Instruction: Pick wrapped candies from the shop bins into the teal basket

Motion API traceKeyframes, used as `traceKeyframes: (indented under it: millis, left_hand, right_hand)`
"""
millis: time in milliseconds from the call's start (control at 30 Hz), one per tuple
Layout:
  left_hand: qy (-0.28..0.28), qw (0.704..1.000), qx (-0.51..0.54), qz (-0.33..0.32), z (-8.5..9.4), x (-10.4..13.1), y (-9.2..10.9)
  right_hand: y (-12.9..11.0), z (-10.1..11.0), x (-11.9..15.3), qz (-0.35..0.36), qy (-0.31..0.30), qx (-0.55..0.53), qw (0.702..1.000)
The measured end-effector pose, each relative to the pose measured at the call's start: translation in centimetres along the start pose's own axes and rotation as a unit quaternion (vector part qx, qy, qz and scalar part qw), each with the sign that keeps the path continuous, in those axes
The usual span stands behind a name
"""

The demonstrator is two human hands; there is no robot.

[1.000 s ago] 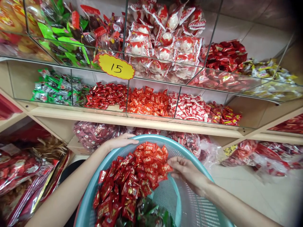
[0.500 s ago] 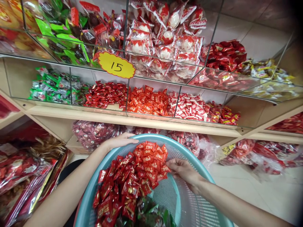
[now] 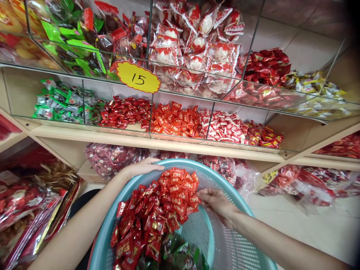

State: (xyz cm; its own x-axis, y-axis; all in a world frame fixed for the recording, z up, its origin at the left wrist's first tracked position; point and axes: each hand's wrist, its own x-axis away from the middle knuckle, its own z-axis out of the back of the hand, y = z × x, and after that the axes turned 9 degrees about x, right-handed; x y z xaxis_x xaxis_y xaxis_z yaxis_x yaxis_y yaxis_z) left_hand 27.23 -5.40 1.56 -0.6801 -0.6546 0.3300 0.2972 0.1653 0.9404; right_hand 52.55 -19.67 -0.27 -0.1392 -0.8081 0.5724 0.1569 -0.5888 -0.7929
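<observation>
A blue-green plastic mesh basket (image 3: 225, 180) is in front of me at the bottom of the view. My left hand (image 3: 142, 167) grips its far left rim, thumb stretched along the edge. Inside lies a heap of dark red wrapped candies (image 3: 140, 221), with brighter orange-red wrapped candies (image 3: 178, 189) on the far side. Several green and dark packets (image 3: 182, 253) lie at the near side. My right hand (image 3: 215, 202) reaches inside the basket, its fingers curled and pinched at the right edge of the orange-red candies; the fingertips are partly hidden.
Beyond the basket stand clear-fronted bins of wrapped sweets, including orange-red candies (image 3: 176, 120). A yellow price tag (image 3: 138, 77) reading 15 hangs on the upper bin front. Plastic bags (image 3: 112, 159) of candy fill the space under the wooden shelf (image 3: 157, 144). More bags lie at left.
Almost nothing differs. The right hand has shifted very slightly left, still at the edge of the orange-red candies; the left hand stays on the rim.
</observation>
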Motion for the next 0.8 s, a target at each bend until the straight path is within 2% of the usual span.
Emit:
traceKeyframes:
  millis: [167,333,500,800]
  left_hand:
    - [0.03,0.999,-0.036,-0.002,-0.1,0.19,0.38]
    - [0.01,1.0,-0.023,-0.01,0.04,-0.01,0.09]
    - [0.001,1.0,-0.019,-0.015,0.18,-0.17,-0.38]
    - [0.001,1.0,-0.014,-0.013,0.17,-0.05,-0.29]
  right_hand:
    - [-0.1,-0.48,-0.01,-0.004,0.004,-0.007,1.0]
    - [-0.43,-0.32,0.36,0.029,0.029,0.016,0.999]
    - [-0.22,-0.18,0.52,0.03,0.045,0.012,0.998]
    - [-0.31,-0.97,0.68,0.018,0.021,-0.011,1.0]
